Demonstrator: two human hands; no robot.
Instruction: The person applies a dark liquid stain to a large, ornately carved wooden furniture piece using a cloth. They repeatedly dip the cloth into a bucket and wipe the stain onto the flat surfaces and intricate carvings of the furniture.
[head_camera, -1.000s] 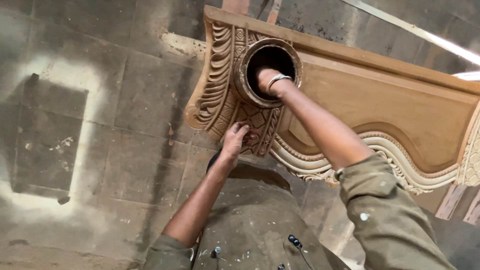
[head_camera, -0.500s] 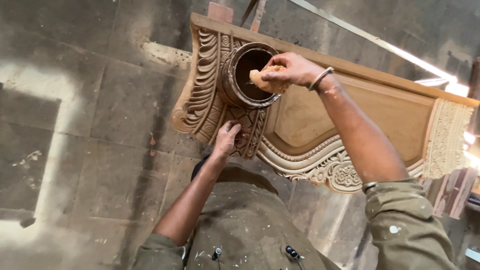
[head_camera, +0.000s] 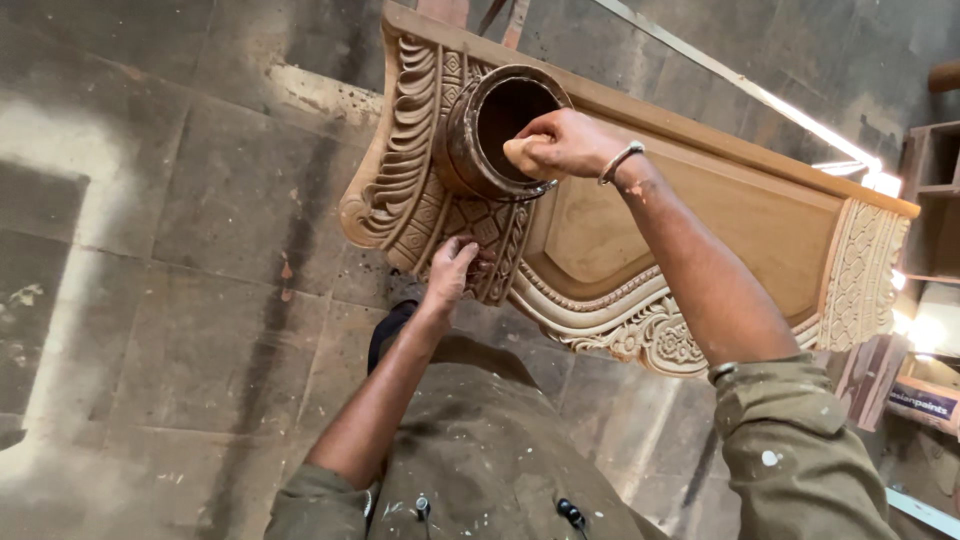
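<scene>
Gripping tan pad (head_camera: 522, 155) in right hand (head_camera: 565, 143) at round opening's rim (head_camera: 470, 150) (carved panel (head_camera: 700, 240)); left hand (head_camera: 452, 268) pressed on carving, fingers curled.
</scene>
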